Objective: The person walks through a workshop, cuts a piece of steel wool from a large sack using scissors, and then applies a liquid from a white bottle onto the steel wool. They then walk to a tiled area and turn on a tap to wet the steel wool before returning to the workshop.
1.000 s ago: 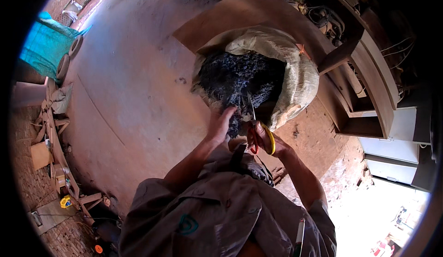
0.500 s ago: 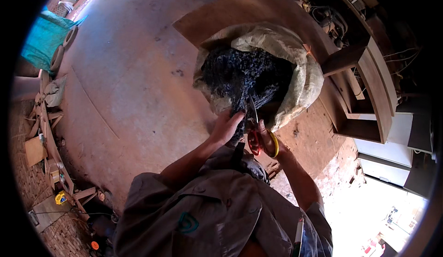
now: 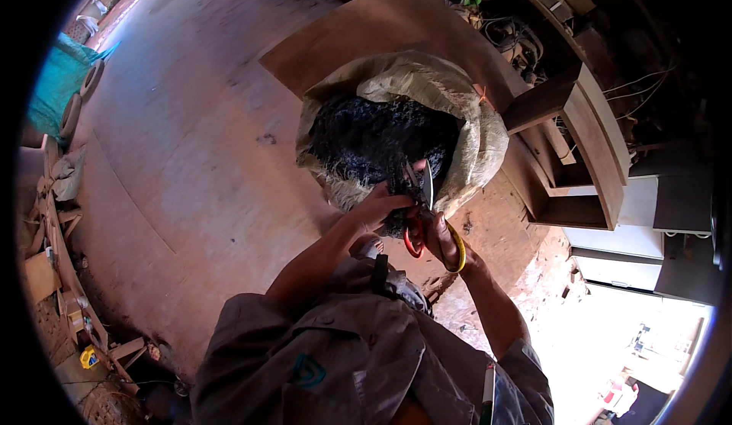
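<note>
A pale woven sack [image 3: 485,146] stands with its mouth rolled open, filled with a dark, stringy, fibrous mass [image 3: 377,131]. At the sack's near rim my left hand [image 3: 374,207] is closed on a clump of these dark fibres, part of which hangs below the fingers. My right hand [image 3: 441,234] grips scissors [image 3: 429,186] with one red and one yellow handle loop. Their blades are spread and point away from me, right beside the held clump. Exactly how the fibres lie between the blades is too dark to make out.
Behind the sack lies a flat brown board [image 3: 343,32]. An open wooden cabinet frame [image 3: 591,139] lies to the right, with tangled cables [image 3: 515,36] farther back. Wooden pieces [image 3: 65,265] line the left side, and old tyres [image 3: 70,116] stand beside a teal sheet.
The scissors' blades have spread wider beside the clump. My left hand keeps its hold on the fibres. The whole view has shifted slightly, with the sack now farther left.
</note>
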`<control>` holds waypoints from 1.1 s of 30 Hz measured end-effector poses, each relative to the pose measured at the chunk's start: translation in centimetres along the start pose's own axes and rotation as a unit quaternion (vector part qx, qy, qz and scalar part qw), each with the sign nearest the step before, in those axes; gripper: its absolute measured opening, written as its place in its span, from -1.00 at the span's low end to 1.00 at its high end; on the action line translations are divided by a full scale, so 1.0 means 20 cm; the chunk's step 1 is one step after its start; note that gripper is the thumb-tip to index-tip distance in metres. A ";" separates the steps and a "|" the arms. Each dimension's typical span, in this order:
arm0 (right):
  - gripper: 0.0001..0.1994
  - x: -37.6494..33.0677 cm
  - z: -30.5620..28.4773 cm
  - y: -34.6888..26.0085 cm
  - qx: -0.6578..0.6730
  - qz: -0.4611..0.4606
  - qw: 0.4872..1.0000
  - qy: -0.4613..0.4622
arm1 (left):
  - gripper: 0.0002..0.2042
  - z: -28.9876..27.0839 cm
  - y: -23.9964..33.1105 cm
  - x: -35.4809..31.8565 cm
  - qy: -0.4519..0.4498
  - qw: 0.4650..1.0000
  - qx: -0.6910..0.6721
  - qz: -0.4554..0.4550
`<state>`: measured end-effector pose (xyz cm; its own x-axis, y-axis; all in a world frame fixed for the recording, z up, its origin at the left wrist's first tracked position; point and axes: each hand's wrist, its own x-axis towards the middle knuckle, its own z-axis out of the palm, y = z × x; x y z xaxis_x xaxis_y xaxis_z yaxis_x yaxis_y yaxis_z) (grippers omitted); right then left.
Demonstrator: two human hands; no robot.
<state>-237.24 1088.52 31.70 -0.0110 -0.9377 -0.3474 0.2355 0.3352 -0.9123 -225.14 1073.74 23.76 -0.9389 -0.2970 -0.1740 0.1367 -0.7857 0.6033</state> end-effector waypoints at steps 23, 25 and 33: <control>-0.25 0.16 -0.03 0.06 0.115 0.191 0.970 0.097 | -0.88 -0.03 -0.15 -0.02 0.065 0.927 0.348 0.125; -0.24 0.17 -0.05 0.03 0.106 0.211 0.968 0.084 | -0.84 -0.06 -0.18 -0.02 0.064 0.893 0.423 0.141; -0.33 0.06 -0.12 -0.01 -0.053 0.156 0.986 0.039 | -0.80 -0.13 -0.15 -0.20 0.307 0.841 0.440 0.071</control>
<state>-239.61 1087.49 31.03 -0.0298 -0.7786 -0.6268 0.1369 0.6180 -0.7742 -221.00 1075.83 20.55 -0.5565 -0.7897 -0.2582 -0.3065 -0.0937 0.9473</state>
